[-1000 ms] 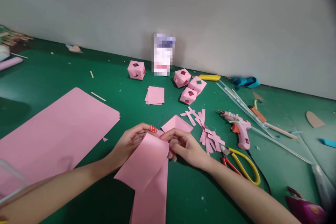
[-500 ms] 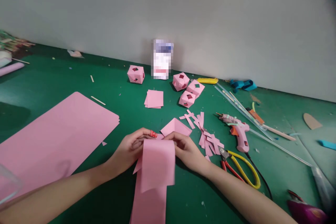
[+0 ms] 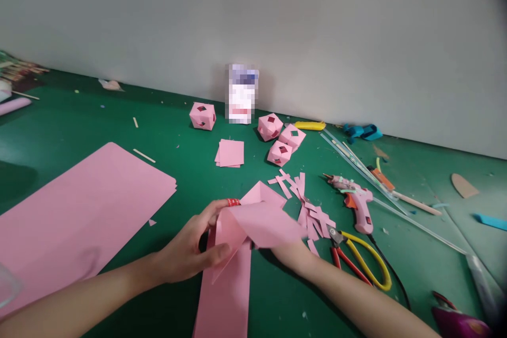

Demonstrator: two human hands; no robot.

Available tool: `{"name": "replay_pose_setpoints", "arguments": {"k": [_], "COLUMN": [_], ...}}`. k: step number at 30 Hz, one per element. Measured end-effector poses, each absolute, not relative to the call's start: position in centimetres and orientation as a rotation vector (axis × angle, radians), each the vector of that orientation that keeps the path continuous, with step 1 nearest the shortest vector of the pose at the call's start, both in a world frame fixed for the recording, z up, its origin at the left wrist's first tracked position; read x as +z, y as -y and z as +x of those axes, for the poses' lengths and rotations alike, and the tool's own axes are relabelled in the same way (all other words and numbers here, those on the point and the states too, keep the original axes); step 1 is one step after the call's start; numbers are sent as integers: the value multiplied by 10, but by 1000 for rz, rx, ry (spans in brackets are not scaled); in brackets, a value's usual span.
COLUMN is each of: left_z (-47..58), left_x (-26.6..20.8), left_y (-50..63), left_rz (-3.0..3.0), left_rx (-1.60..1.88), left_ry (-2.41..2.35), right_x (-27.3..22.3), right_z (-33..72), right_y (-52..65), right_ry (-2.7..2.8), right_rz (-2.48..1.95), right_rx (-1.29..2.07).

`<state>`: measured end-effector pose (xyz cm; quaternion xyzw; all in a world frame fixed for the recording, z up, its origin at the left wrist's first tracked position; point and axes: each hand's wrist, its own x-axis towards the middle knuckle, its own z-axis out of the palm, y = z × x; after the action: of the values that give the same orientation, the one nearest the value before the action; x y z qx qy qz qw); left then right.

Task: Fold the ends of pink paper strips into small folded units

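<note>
A pink paper strip (image 3: 265, 224) curls over in front of me, its raised part twisted toward the right. My left hand (image 3: 194, 248) grips its left side, thumb in front; a red band (image 3: 233, 202) circles one finger. The strip covers the fingers of my right hand (image 3: 291, 254), so I cannot see whether they hold it. Below, a longer pink strip (image 3: 225, 301) runs toward me. Just behind the hands lies a folded pink paper piece (image 3: 259, 191).
Several pink paper cubes with cut-out holes (image 3: 203, 116) stand near the wall. Pink squares (image 3: 232, 153) and a large pink sheet stack (image 3: 87, 222) lie leftward. On the right are paper scraps (image 3: 312, 216), a glue gun (image 3: 358, 200), cutters (image 3: 376, 259) and a yellow knife (image 3: 310, 125).
The hanging end of the strip has swung up and to the right, over my right hand. My left thumb now shows in front of the paper.
</note>
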<state>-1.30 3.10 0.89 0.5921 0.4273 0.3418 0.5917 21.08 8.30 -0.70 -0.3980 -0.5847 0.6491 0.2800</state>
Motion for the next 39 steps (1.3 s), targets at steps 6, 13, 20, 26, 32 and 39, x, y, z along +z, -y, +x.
{"name": "replay_pose_setpoints", "arguments": {"k": [6,13,20,26,32,39], "left_z": [-13,-6,-5,-2,-4,-7], "left_x": [6,11,10,7,4,-7], "left_y": [-32,-35,-42,-40,-34,-23], "left_rz": [1412,1016,839,834,897,1074], "left_rx": [694,817,869,959,1018,1018], "left_ry": [-1075,-1018,-1158,-1228,-1191,-1217], "right_x": [0,-3,-7,-8,0,0], "right_z": [204,204,201,205,205,205], "right_y": [-78,-78,-73,-65,-64,-69], "right_ry": [1490,1367,1356,1485,1768,1660], "right_rz": [-1141,-1117,-1094,-1057,-1103,-1174], "right_rx": [1788,1857,1797,1546,1350,1427]}}
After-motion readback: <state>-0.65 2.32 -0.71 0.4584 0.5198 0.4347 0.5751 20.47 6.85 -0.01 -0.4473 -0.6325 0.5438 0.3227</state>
